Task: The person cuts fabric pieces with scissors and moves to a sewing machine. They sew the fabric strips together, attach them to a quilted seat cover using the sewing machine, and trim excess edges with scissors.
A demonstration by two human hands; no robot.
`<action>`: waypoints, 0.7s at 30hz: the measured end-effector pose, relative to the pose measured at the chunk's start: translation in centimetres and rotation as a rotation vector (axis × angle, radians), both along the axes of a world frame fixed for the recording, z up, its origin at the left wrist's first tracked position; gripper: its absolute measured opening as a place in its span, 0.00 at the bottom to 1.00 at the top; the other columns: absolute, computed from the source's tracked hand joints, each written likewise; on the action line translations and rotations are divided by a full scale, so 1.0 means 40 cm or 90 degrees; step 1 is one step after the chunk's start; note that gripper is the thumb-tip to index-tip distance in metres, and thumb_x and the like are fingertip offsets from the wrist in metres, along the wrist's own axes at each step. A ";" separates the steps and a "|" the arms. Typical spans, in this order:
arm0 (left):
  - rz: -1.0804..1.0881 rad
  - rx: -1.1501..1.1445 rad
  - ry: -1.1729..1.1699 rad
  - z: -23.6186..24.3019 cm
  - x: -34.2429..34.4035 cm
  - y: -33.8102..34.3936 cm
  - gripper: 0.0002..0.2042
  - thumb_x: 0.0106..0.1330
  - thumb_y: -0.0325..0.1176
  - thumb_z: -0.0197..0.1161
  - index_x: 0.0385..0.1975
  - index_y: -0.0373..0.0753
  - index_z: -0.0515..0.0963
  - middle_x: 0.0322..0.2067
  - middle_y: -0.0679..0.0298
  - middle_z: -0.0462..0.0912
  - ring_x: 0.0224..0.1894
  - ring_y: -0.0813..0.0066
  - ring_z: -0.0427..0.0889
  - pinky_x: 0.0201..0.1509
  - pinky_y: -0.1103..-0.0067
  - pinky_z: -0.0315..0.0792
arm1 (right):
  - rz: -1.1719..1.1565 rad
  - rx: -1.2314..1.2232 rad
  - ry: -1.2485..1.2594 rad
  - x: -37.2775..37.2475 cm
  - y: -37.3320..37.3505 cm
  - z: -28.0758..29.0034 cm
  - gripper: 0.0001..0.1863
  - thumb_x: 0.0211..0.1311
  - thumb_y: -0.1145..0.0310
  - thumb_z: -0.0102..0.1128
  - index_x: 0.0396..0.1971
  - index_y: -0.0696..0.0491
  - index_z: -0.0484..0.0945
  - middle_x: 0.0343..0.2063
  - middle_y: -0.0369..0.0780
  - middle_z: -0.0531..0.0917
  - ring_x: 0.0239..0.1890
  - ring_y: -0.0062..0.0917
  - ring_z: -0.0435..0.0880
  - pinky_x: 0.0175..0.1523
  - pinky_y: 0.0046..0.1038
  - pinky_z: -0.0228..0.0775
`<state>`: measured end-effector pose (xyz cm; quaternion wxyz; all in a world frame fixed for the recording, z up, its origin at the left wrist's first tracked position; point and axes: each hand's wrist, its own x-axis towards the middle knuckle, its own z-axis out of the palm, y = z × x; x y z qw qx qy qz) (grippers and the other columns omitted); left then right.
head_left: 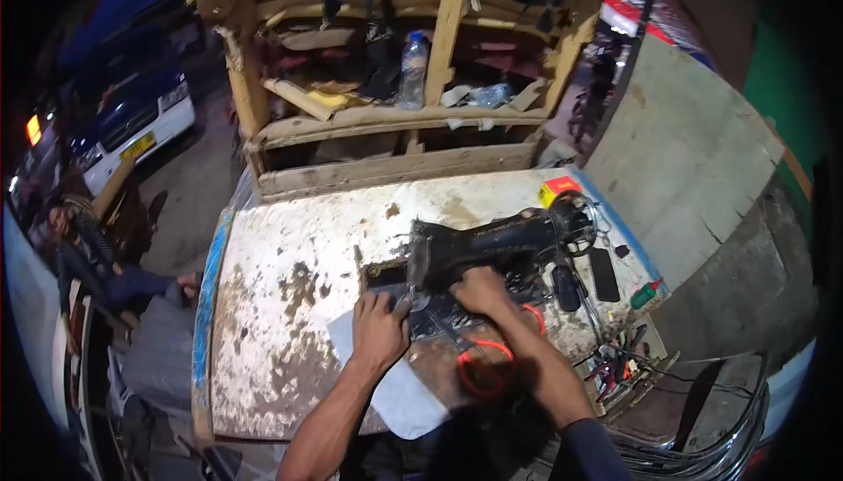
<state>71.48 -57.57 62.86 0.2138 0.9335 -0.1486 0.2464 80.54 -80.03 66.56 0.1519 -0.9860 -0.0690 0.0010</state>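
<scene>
A black sewing machine stands on the worn white table, its needle end toward the left. My left hand lies at the needle end, bent fingers pressing a pale blue-grey cloth with the thumb close to the presser foot. The cloth runs from under that hand to the table's near edge. My right hand is closed, knuckles up, below the machine's arm; its fingertips and whatever they hold are hidden. Scissors with orange handles lie between my forearms, their blades pointing toward the machine.
The table has blue edges. A phone, a green bottle, a yellow-red box and a tool tray sit right. Behind stands a wooden shelf with a water bottle. A person sits left.
</scene>
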 end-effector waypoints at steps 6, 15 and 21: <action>0.044 -0.133 0.012 0.004 -0.005 0.087 0.11 0.57 0.25 0.67 0.40 0.40 0.88 0.39 0.54 0.83 0.43 0.52 0.79 0.51 0.62 0.74 | 0.032 0.070 -0.244 -0.154 0.044 0.020 0.19 0.62 0.63 0.66 0.48 0.59 0.80 0.43 0.54 0.80 0.47 0.54 0.81 0.51 0.50 0.75; -0.134 0.057 0.243 0.093 -0.042 0.241 0.15 0.65 0.26 0.65 0.51 0.44 0.85 0.49 0.57 0.83 0.52 0.52 0.78 0.61 0.61 0.74 | 0.030 -0.084 -0.298 -0.336 -0.032 0.002 0.27 0.53 0.60 0.72 0.51 0.59 0.78 0.47 0.49 0.78 0.50 0.52 0.78 0.53 0.50 0.72; -0.226 -0.068 0.337 0.073 0.003 0.298 0.10 0.66 0.31 0.68 0.45 0.38 0.83 0.41 0.53 0.80 0.49 0.49 0.79 0.53 0.62 0.75 | 0.249 0.106 -0.148 -0.402 0.153 -0.003 0.18 0.65 0.58 0.66 0.50 0.53 0.84 0.41 0.52 0.83 0.44 0.51 0.84 0.48 0.45 0.76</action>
